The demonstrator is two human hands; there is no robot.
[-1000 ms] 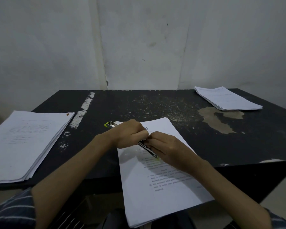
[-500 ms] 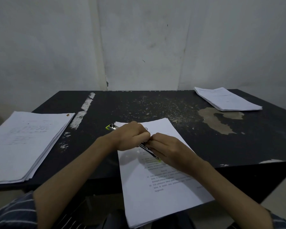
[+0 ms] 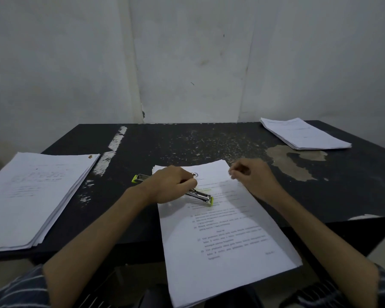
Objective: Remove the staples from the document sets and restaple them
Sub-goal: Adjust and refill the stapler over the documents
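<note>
Illumination dim and even, grey in cast; source not in view. The document set (image 3: 227, 238) is the brightest surface and is not blown out. The left hand (image 3: 171, 185) throws a soft shadow onto the sheet just below it. A faint glint shows on the metal of the stapler (image 3: 199, 194) near the sheet's top. The table (image 3: 320, 196) around the document reads near black, with pale sheen on the worn streak to its left. The right hand (image 3: 251, 176), at the sheet's top right corner, is blurred at the fingertips. Print soft, unreadable. Table edges bow either side of the document.

Left stack (image 3: 31, 196), right stack (image 3: 302, 134); tabletop (image 3: 209, 141) between.
</note>
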